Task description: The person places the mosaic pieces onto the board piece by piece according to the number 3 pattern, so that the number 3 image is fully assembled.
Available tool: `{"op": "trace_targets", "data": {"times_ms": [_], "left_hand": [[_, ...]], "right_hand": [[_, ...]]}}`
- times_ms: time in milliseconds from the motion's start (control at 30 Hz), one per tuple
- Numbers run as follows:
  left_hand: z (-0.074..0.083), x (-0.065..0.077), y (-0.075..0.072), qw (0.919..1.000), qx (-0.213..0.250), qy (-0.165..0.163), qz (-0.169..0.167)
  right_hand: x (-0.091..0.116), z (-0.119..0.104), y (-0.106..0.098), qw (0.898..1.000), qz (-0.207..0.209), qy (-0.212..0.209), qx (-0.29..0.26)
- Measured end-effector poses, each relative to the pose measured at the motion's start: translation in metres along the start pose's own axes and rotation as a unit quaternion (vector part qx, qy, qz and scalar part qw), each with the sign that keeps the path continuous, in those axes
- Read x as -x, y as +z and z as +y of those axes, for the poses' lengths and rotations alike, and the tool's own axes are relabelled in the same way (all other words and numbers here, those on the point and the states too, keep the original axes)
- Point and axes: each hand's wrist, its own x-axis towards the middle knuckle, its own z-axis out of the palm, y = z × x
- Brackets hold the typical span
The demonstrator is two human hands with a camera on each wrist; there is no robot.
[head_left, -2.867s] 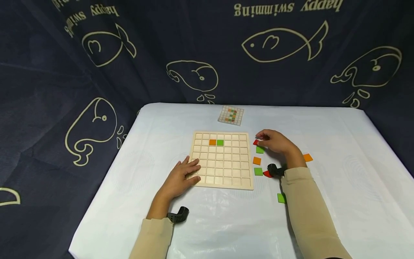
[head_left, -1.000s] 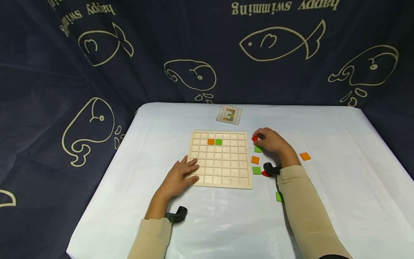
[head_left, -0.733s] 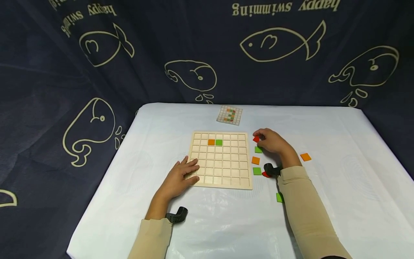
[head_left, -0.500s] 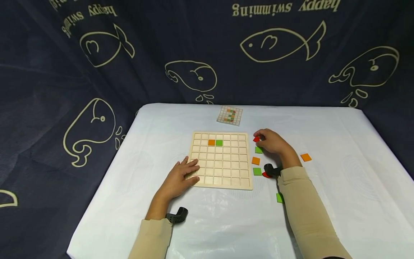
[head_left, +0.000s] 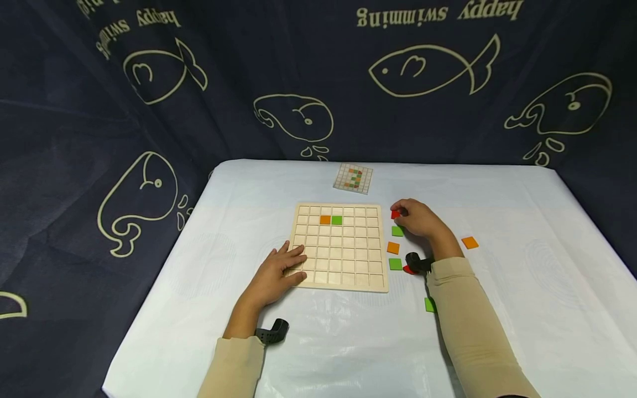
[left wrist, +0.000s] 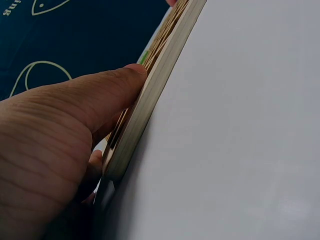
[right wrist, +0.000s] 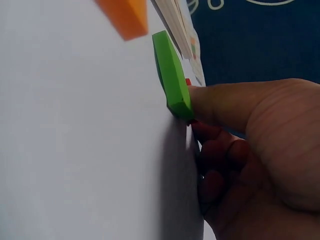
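Observation:
A wooden grid board [head_left: 348,265] lies on the white table with one orange tile [head_left: 325,220] and one green tile [head_left: 337,220] side by side in its cells. Over its lower left edge rests my left hand [head_left: 275,276], fingers spread; the thumb [left wrist: 115,87] lies along the rim in the left wrist view. Right of the board, my right hand [head_left: 418,217] pinches a small red tile [head_left: 395,214] between thumb and fingertips. Just below the red tile lies a green tile [head_left: 397,231], which stands in front of my thumb [right wrist: 220,102] in the right wrist view and hides most of the red one.
Loose beside the board lie an orange tile [head_left: 393,247], a green tile [head_left: 395,264] and a red piece [head_left: 409,270] partly under the wrist camera. Farther out are another orange tile [head_left: 470,242] and a green tile [head_left: 430,304]. A pattern card [head_left: 353,178] lies behind the board.
The red tile has turned between my right fingers, close to the same place. My right forearm has shifted slightly left, uncovering the far orange tile. The left hand stays on the board.

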Motion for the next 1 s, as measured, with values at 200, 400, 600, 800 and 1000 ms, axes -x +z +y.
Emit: {"op": "trace_targets", "data": {"times_ms": [200,400,600,800,1000], "left_hand": [[0.0002,0.0001,0.0,1.0,0.004,0.002,0.002],[-0.0001,0.0005,-0.0006,1.0,0.003,0.005,0.0],[-0.0013,0.0002,0.0003,1.0,0.003,0.006,0.0],[-0.0017,0.0003,0.0008,1.0,0.002,0.007,0.001],[-0.0016,0.0003,0.0001,1.0,0.001,0.008,0.0]], "right_hand": [[-0.0006,0.0005,-0.0003,1.0,0.001,-0.007,0.003],[-0.0008,0.0014,0.0007,1.0,0.001,-0.006,0.004],[-0.0002,0.0025,0.0025,1.0,0.006,-0.014,0.007],[0.0005,0.0033,0.002,1.0,0.005,-0.02,0.001],[0.0012,0.0023,-0.0001,1.0,0.004,-0.025,-0.007]]}}
